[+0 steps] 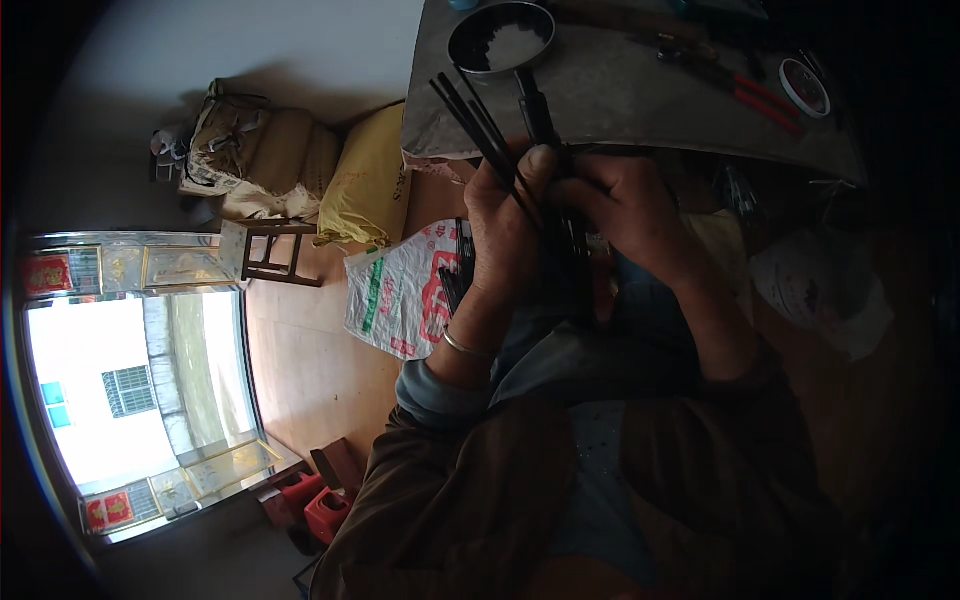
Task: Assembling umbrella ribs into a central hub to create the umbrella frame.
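My left hand [500,225] is closed around several thin black rods [482,125], whose upper ends fan out above the fingers. Just beyond its thumb a thicker black cylindrical piece [538,115] with a narrower top points toward the table; its lower part is hidden by my fingers. My right hand [635,210] is pinched beside the left one, fingers curled against dark parts too shadowed to make out. More thin black strips [575,235] hang below, between the two hands.
On the grey table [630,110] ahead are a black bowl [500,40] with whitish contents, red-handled pliers [768,105] and a small round dish [805,88]. A printed white sack [395,290] with black rods on it lies left. A wooden stool [272,252] and yellow sack [365,180] stand farther left.
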`<state>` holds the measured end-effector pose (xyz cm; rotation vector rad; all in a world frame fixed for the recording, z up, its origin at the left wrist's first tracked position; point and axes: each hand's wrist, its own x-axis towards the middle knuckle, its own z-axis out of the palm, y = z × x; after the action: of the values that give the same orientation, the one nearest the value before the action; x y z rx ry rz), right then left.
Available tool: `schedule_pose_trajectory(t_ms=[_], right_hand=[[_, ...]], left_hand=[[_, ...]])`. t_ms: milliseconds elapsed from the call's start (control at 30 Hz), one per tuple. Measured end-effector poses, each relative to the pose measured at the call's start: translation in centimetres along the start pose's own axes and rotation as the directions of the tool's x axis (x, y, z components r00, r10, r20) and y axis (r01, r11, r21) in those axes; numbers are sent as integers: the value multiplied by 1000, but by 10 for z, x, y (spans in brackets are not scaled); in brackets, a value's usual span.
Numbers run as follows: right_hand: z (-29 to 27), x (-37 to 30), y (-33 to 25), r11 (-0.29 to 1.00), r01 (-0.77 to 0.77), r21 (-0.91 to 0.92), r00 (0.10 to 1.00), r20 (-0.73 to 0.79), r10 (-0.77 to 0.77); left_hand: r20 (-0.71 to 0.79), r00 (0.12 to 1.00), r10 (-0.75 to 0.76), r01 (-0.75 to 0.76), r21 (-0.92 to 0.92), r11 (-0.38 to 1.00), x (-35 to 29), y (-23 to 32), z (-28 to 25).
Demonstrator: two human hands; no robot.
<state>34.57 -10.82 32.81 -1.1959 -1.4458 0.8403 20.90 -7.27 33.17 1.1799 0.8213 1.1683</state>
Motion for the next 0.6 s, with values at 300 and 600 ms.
schedule_pose_trajectory(t_ms=[300,600], right_hand=[[0,-5,12,925,-338,175,940,8,342],[6,-10,-5,981,-136,137,985,-85,149]], left_hand=[[79,995,-60,70,-134,988,-2,-2,-2],[38,998,40,-40,3,999,0,-5,1]])
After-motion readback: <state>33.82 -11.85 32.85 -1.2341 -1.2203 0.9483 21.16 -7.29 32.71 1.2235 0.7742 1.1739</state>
